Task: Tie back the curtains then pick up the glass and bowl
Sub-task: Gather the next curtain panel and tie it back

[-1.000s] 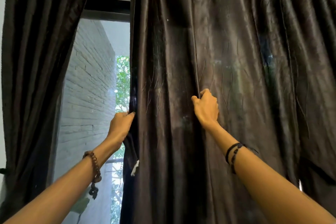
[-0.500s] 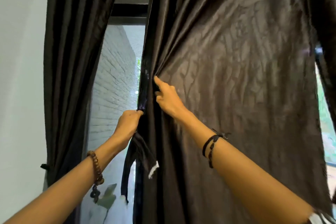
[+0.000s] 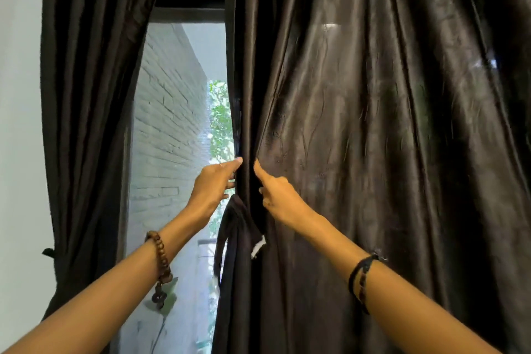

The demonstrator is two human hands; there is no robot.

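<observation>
White wall (image 3: 17,123) at left, grey brick wall (image 3: 169,129) and green foliage (image 3: 219,121) through the window.

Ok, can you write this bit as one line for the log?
step: gathering right curtain | left hand: holds its edge | right hand: pinches fold | left curtain: tied | glass, bowl: unseen

Daylight enters through the window gap (image 3: 184,129) between the two dark curtains and is the only light source in view. The pale brick wall (image 3: 169,112) outside is evenly lit, and the foliage (image 3: 219,121) beyond it is bright and slightly washed out. The right curtain (image 3: 373,123) carries soft sheen along its folds, with two small bright glints high on the cloth; the deep folds fall to near black. The left curtain (image 3: 86,95) is matte and dim. Both forearms are well lit from above. Focus is fairly sharp at centre; vertical lines bow toward the frame edges from the wide-angle lens.
</observation>
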